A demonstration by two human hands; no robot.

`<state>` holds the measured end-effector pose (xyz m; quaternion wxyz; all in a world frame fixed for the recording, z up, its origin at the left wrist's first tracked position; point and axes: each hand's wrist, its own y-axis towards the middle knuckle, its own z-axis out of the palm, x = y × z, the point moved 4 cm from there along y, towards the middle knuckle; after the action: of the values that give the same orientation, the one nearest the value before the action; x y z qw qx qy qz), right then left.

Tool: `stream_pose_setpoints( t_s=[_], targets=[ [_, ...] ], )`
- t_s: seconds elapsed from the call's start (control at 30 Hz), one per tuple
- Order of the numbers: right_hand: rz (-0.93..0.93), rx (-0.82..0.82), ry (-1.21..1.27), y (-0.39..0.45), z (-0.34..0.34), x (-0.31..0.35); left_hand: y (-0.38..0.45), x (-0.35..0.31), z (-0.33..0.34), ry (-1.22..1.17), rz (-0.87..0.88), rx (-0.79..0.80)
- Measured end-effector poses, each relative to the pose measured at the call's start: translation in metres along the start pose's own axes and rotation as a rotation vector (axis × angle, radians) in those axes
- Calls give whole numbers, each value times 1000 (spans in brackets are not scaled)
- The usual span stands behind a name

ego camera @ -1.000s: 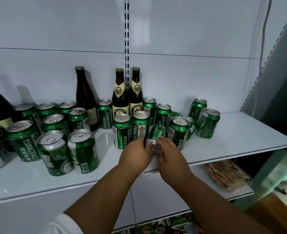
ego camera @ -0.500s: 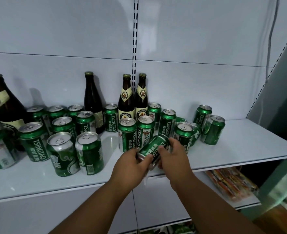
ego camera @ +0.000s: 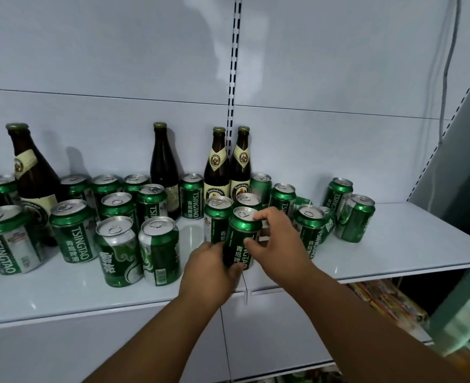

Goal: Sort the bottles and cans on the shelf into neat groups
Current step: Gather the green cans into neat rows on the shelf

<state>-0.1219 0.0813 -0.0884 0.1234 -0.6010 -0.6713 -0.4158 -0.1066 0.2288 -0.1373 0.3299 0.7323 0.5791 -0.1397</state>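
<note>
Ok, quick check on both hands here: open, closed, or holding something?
Left hand: grips the lower body of the green Tsingtao can.
Right hand: holds the same can, fingers at its top rim and side.

Only two bare arms in view, from the bottom edge up to the hands. Left hand (ego camera: 211,269) broad across the back, with rounded knuckles and a short thick thumb. Right hand (ego camera: 279,244) a little longer in look, with slender fingers (ego camera: 264,214) and smooth skin over the back. Left forearm (ego camera: 159,335) uncovered from wrist to the edge of the view, narrow at the wrist and wider lower down. Right forearm (ego camera: 366,322) the same, uncovered all along, smooth, widening toward the lower right corner. Nails and fine skin marks too dim to tell in this low light.
</note>
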Motion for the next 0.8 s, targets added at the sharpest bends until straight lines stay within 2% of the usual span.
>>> stream_pose_setpoints(
  t_s=[0.1,0.2,0.3,0.4,0.63,0.7,0.8],
  targets=[
    [-63,25,-50,0,6,-1,1,2,5,143,-30,-24],
    [-102,30,-72,1,8,0,1,-2,-1,176,-61,-80],
    [-129,12,-102,-1,3,0,-4,-14,-7,108,26,-155],
    [-139,-104,-105,-6,-18,-4,-14,-33,-1,-25,150,-149],
    [16,-308,-139,-24,-85,-57,-13,-80,42,-199,248,6],
    [92,-317,-127,-25,-98,-80,-11,-92,55,-217,241,22],
    [185,-244,-90,-19,-110,-112,-6,-109,74,-214,170,0]
  ],
)
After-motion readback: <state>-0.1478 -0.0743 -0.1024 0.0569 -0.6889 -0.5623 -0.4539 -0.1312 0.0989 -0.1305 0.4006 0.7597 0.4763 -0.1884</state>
